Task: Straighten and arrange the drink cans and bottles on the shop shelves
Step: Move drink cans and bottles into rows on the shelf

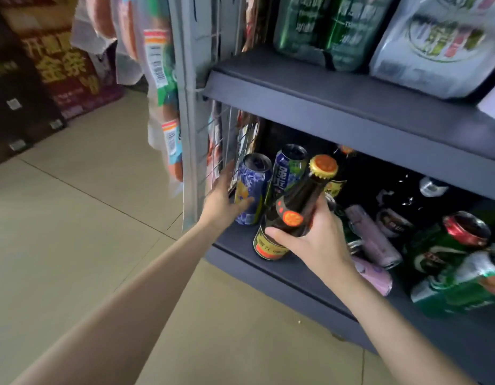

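Observation:
My right hand (315, 240) grips a dark brown bottle (299, 207) with an orange-and-gold cap, tilted, its base at the front edge of the bottom shelf (282, 270). My left hand (222, 201) is spread with straight fingers against a blue patterned can (253, 187) standing at the shelf's left end. A dark blue and green can (286, 170) stands just behind it. To the right, pink cans (372, 237) lie on their sides, and green cans (457, 276) lie toppled.
A wire mesh side panel (227, 140) with hanging snack packets closes the shelf's left end. The upper shelf (352, 107) holds shrink-wrapped packs of cans. More dark bottles stand deep in the bottom shelf. Tiled floor lies to the left, with stacked cartons (60, 68) beyond.

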Available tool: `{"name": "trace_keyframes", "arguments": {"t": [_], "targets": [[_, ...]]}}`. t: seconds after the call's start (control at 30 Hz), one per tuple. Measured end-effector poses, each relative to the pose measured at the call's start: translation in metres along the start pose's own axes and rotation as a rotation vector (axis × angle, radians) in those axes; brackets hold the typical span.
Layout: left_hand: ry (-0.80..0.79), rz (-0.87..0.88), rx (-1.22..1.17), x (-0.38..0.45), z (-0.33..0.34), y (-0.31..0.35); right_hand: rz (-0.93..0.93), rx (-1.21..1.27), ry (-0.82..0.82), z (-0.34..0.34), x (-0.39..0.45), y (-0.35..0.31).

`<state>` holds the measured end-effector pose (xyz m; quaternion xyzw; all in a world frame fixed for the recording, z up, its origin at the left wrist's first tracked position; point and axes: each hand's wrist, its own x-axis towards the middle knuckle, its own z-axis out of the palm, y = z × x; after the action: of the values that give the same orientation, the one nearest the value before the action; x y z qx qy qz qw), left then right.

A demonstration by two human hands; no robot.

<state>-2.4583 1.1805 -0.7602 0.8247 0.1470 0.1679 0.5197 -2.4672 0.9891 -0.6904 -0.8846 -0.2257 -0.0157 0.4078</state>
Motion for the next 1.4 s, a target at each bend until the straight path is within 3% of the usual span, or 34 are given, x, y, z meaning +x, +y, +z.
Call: {"name": "trace_keyframes", "arguments": {"t": [0.17, 0.43, 0.9, 1.1, 1.4], "targets": [[-0.066, -0.001, -0.047, 0.022, 0.017, -0.004, 0.062, 0.026, 0.077, 0.011, 0.017, 0.001], [0.023, -0.016, 0.003, 0.008, 0.006, -0.006, 0.034, -0.021, 0.155, 0.029, 0.016, -0.004], [0.123, -0.103, -0.05, -0.053, -0.03, -0.007, 0.083, -0.063, 0.042, 0.058, 0.077, -0.02], [0.206, -0.1, -0.075, -0.051, -0.019, -0.004, 0.047, 0.023, 0.086, 0.065, 0.075, -0.019], [0.188, -0.078, -0.021, -0.052, -0.018, -0.005, 0.056, -0.044, 0.095, 0.082, 0.058, -0.001]]}}
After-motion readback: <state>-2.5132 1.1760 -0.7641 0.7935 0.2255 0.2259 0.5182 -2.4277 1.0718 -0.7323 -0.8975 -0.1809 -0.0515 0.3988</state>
